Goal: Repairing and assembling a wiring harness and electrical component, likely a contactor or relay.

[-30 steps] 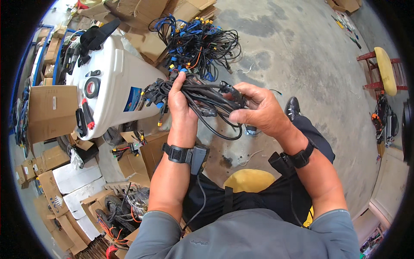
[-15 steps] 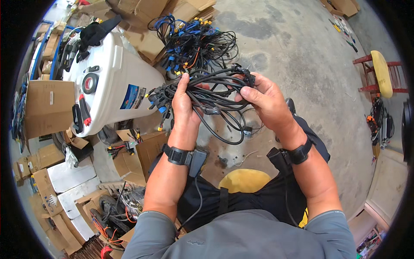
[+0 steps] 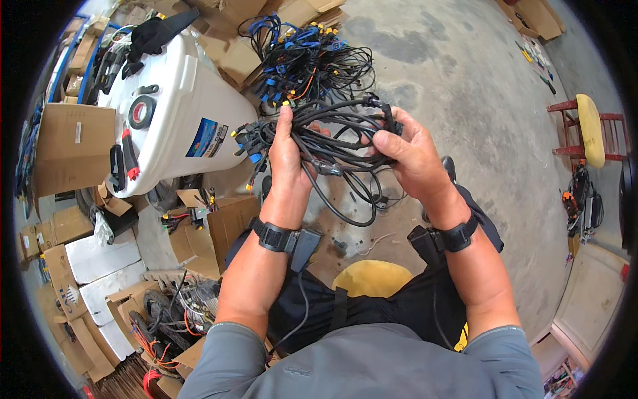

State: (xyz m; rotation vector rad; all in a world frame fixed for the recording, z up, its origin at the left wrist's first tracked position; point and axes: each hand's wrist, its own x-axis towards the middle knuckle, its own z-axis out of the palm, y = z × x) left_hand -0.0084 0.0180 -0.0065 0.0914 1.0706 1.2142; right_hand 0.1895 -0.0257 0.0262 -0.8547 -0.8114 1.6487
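A looped bundle of black cables (image 3: 339, 136) is held up in front of me, with small connectors (image 3: 254, 149) in black, blue and yellow hanging at its left end. My left hand (image 3: 287, 149) grips that bundle near the connectors, thumb pointing up along it. At the other end, my right hand (image 3: 415, 156) is closed on the loops, its thumb over the cables and its fingers partly hidden behind them. Beyond my hands a tangled pile of black and blue cables (image 3: 312, 66) lies beside flattened cardboard.
A white lidded bucket (image 3: 219, 110) with tape and tools on top stands at left, among cardboard boxes (image 3: 73, 139), white blocks (image 3: 104, 256) and wheels. A red chair with yellow seat (image 3: 586, 130), tools and a box (image 3: 531, 16) are at right. My legs straddle a yellow seat (image 3: 375, 278).
My right hand has moved up and re-gripped the coil's right end, raising it so the loops are more spread out. My left hand keeps hold, now slightly higher in view.
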